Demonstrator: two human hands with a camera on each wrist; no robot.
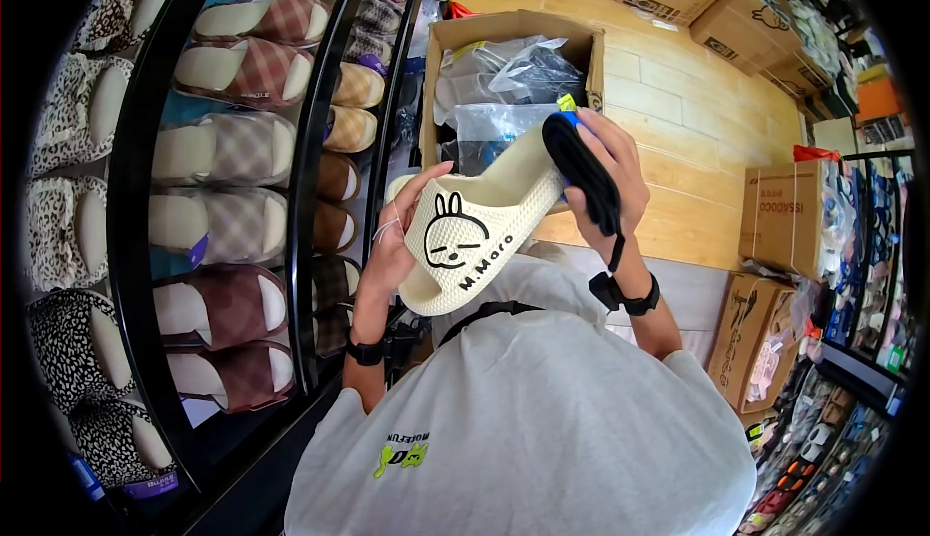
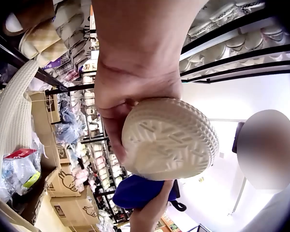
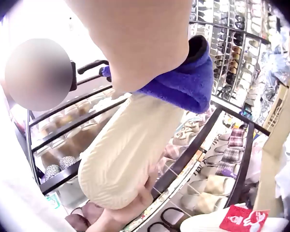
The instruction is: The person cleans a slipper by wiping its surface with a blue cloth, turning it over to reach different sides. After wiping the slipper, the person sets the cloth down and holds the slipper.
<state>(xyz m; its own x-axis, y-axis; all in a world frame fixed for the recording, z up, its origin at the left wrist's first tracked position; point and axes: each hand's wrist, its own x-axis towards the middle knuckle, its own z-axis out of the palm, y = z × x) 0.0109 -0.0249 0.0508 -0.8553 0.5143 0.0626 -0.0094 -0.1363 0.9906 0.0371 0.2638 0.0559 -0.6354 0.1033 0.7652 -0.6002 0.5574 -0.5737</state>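
Holding 1 cream slipper (image 1: 475, 236) in the air before the body, 2 bare hands, 1 at each end.

Left hand (image 1: 392, 250): closed around the toe end, 1 digit over the upper, other fingers under the sole.
Right hand (image 1: 615, 173): closed around 1 cloth (image 1: 583, 166) at the heel end.

Slipper, head view only: black rabbit face (image 1: 450, 231) and lettering "M.Maro" (image 1: 486, 263) on the upper.
Slipper, wrist views only: pale sole (image 3: 130, 154), its tread pattern seen at the toe from the left wrist.
Cloth: mostly black from the head; blue, with a plush surface, from the right wrist.

Surroundings, head view: 1 open box (image 1: 513, 22) beyond the slipper, containing clear bags (image 1: 523, 76); 1 black rack (image 1: 145, 197) of checked and spotted pairs at left; 1 grey shirt (image 1: 533, 400); 1 black band (image 1: 366, 352) on the left wrist.
Left wrist view: 1 textured cream item (image 2: 12, 121), only partly in frame, beside 1 red label (image 2: 20, 153); neither is discernible from the head.
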